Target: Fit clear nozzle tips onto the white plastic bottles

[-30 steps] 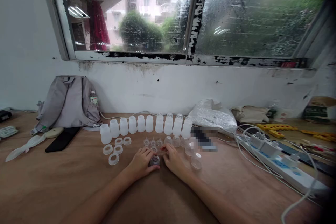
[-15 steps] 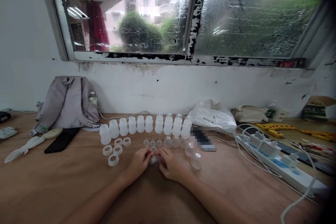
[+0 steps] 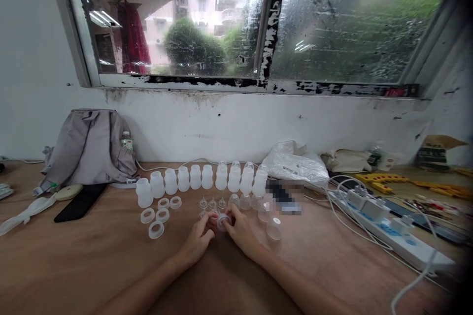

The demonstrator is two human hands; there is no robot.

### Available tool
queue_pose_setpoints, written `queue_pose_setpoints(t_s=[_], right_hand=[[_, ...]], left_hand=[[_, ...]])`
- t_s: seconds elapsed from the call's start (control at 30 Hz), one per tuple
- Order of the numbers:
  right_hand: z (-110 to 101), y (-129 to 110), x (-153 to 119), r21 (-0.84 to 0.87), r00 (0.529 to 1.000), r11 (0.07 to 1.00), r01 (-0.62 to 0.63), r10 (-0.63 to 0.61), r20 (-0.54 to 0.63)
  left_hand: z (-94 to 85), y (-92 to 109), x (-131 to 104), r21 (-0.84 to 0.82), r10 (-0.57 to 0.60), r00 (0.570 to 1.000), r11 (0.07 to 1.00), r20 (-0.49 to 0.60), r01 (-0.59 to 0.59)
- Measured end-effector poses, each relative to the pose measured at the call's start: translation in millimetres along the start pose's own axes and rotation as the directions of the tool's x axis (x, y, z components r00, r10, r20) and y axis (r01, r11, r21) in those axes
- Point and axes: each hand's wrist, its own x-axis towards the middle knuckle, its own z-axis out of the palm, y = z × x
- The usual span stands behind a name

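A translucent bottle collar ring [image 3: 222,222] is pinched between the thumb and fingers of my right hand [image 3: 242,234], its round face tilted up. My left hand [image 3: 197,240] is just left of it. Its fingertips reach the ring's left edge, while the thumb stands apart from them with nothing visible between. Clear silicone teats [image 3: 212,204] stand right behind my fingers, some partly hidden. Several loose collar rings [image 3: 156,229] lie to the left. Clear dome caps [image 3: 273,231] are grouped to the right.
White baby bottles [image 3: 171,181] stand in a row at the back, the right ones capped. A backpack [image 3: 88,150] and black phone [image 3: 79,203] are at left. A plastic bag [image 3: 295,165] and a power strip [image 3: 391,236] with cables are at right.
My left thumb has moved apart from its fingers, and the ring now shows its round face in my right hand. The view has shifted slightly.
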Motion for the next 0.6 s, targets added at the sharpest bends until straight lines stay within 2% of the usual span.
queue_pose_setpoints(t_s=[0.2,0.3,0.37,0.47,0.6], right_hand=[[4,8,3,0.021,0.999,0.999,-0.04,0.041,-0.01],[2,8,4,0.034,0.998,0.998,-0.054,0.055,-0.026],[0,7,4,0.057,0.998,0.997,-0.054,0.056,-0.027],[-3,5,2,0.078,1.0,0.997,-0.024,0.025,-0.016],[-3,7,0,0.086,1.0,0.996,-0.026,0.026,0.01]], left_hand=[[1.3,1,-1,0.089,0.06,0.996,0.994,0.073,-0.066],[0.6,7,0,0.171,0.09,0.994,0.98,0.054,-0.098],[-3.6,13,6,0.282,0.152,0.988,0.948,0.004,-0.147],[-16.6,21,27,0.523,0.26,0.962,0.833,-0.084,-0.179],[-37.2,23,76,0.793,0.259,0.957,0.606,-0.128,-0.058]])
